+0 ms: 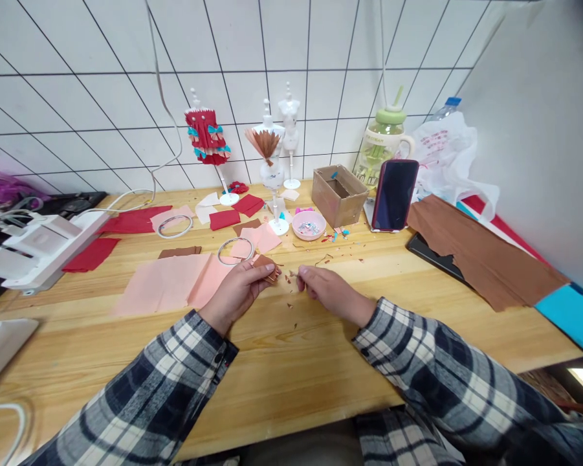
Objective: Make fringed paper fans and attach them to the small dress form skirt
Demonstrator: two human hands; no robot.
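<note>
My left hand pinches a small folded piece of brown crepe paper between thumb and fingers, just above the table. A short gap away, my right hand is closed, with a thin torn brown scrap at its fingertips. Small brown paper bits lie on the wood below and between the hands. Beside the left hand are a sheet of pale pink crepe paper and a silver ring. A white mini dress form wearing pleated brown and pink paper stands behind.
At the back stand a dress form in a red ruffled dress, a bare white one, a cardboard box, a pink dish and a propped phone. Brown paper lies right; a power strip sits left.
</note>
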